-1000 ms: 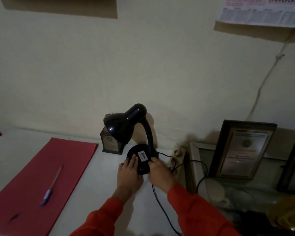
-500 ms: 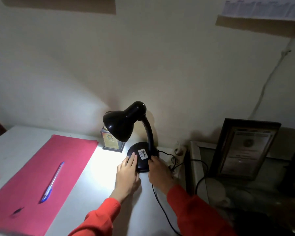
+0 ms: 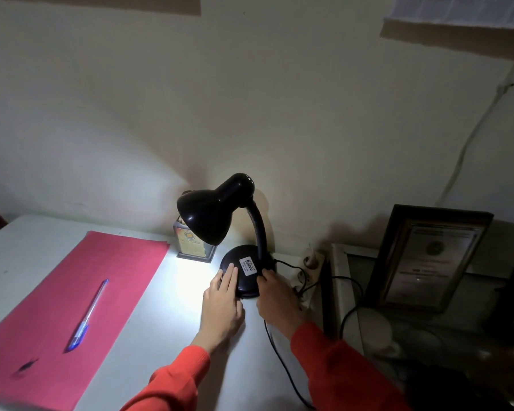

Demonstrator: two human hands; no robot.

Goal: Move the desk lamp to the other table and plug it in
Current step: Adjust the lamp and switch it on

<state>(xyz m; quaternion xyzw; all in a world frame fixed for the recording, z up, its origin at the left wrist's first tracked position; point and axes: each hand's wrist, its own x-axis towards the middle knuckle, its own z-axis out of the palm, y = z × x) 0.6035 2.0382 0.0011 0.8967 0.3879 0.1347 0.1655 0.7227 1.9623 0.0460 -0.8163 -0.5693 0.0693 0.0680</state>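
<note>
The black desk lamp (image 3: 217,215) stands on the white table (image 3: 166,315) near the wall, lit, its shade throwing light down to the left. Its round base (image 3: 245,269) carries a white sticker. My left hand (image 3: 222,304) lies flat with its fingertips on the base's left front edge. My right hand (image 3: 275,298) rests on the base's right side, near the foot of the bent neck. The lamp's black cord (image 3: 282,360) runs down from under my right hand toward the front edge. A white power strip (image 3: 307,272) lies just right of the base with plugs in it.
A red paper sheet (image 3: 72,304) with a blue pen (image 3: 88,314) on it lies at the left. A small framed plaque (image 3: 192,244) stands behind the lamp shade. At the right, a framed certificate (image 3: 428,256) leans on the wall, with a white cup (image 3: 371,330) in front of it.
The lamp has gone from dark to lit, and a bright patch now falls on the table. Both hands have stayed on the base.
</note>
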